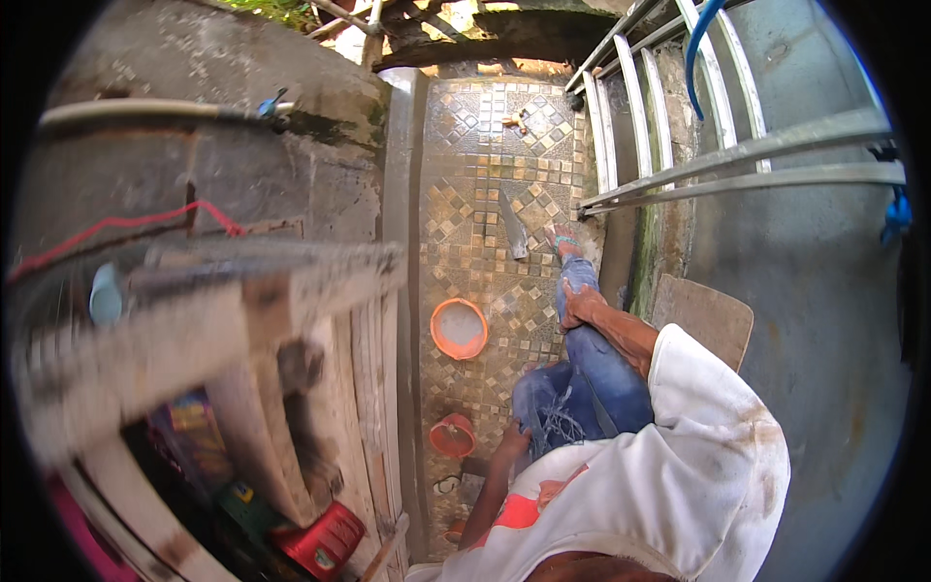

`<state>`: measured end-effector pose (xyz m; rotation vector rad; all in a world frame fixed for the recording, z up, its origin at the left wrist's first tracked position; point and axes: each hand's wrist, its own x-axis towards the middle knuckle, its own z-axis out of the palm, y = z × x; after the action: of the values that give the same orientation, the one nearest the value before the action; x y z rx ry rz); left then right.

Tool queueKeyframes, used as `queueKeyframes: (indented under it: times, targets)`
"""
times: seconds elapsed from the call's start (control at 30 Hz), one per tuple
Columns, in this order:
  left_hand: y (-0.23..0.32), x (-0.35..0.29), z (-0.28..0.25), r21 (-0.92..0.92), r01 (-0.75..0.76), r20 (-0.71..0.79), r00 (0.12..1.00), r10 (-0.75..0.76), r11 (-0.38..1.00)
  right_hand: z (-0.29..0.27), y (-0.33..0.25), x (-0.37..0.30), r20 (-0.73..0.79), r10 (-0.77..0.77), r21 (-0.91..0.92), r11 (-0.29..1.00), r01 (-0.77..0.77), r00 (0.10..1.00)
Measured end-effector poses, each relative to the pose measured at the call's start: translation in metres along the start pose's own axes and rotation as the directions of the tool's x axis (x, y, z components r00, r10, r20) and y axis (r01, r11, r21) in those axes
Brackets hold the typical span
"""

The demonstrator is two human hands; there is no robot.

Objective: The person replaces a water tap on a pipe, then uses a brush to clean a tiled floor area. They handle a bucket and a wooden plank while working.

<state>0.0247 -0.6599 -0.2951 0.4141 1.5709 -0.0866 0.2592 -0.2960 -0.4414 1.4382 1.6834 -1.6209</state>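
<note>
- Right of the orange-rimmed bucket (463,351), the right hand (582,303) curls round the jeans (613,388).
- Below-right of it, the left hand (515,441) is beside the jeans; its grip I cannot tell.
- Above-right of it, a blade-like tool (515,236) lies near the foot (564,240); slipping on wet-looking tiles (467,209) could cause a cut.

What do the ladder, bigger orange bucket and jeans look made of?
Ladder: probably aluminium, bare finish, dull silvery sheen.
Bigger orange bucket: likely plastic, smooth, evenly coloured.
Jeans: seemingly denim, matte, blue with faded patches and fraying.
</note>
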Motion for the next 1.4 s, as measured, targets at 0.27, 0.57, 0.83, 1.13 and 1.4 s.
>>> queueKeyframes:
  times: [0.27,0.57,0.83,1.13,1.4]
  targets:
    - [0.174,-0.006,0.021,0.417,0.095,0.158,0.972,-0.175,0.904,-0.116,-0.001,0.126,-0.131,0.1,-0.112,0.987,-0.115,0.986]
    - [0.267,-0.013,0.048,0.261,0.293,-0.012,0.954,-0.3,0.92,-0.253,0.043,0.438,-0.337,0.022,-0.112,0.992,-0.063,0.941]
    - [0.309,0.04,0.013,0.237,0.324,-0.1,0.946,-0.309,0.916,-0.298,0.09,0.636,-0.542,-0.157,-0.443,0.888,-0.122,0.826]
    - [0.306,0.05,0.023,0.168,0.368,-0.105,0.929,-0.355,0.914,-0.3,0.097,0.671,-0.594,-0.33,-0.449,0.893,0.039,0.734]
    - [0.306,0.023,0.014,0.182,0.358,-0.042,0.933,-0.357,0.916,-0.325,0.095,0.658,-0.518,-0.137,-0.499,0.85,-0.168,0.844]
